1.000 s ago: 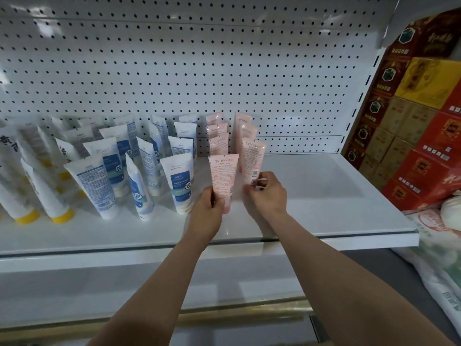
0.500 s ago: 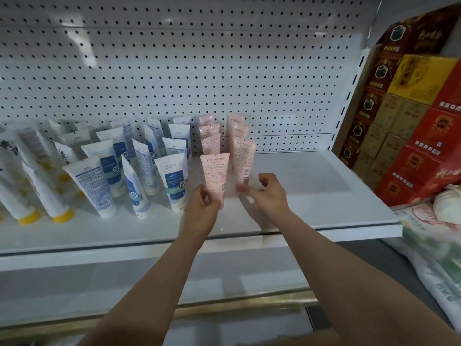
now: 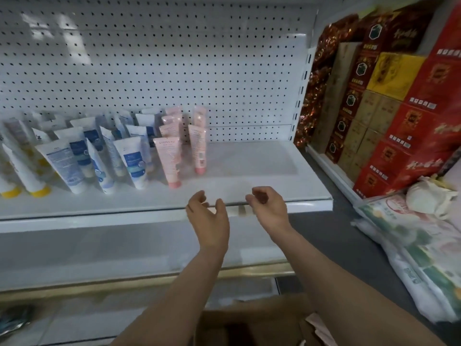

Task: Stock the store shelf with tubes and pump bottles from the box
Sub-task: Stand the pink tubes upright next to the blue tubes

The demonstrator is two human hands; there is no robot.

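Note:
On the white shelf two rows of pink tubes stand cap down; the front left pink tube and the front right pink tube stand free. White and blue tubes fill the space to their left. My left hand and my right hand hover in front of the shelf's front edge, fingers loosely curled, holding nothing. A brown cardboard box lies low between my forearms, its inside mostly hidden.
Yellow-capped white tubes lean at the far left. Perforated white back panel rises behind the shelf. Stacked red and yellow cartons and printed sacks sit to the right. The shelf's right half is bare.
My left hand let go of the front pink tube and my right hand left the tube beside it. Both hands drew back toward me, past the shelf edge. The view swung down and right.

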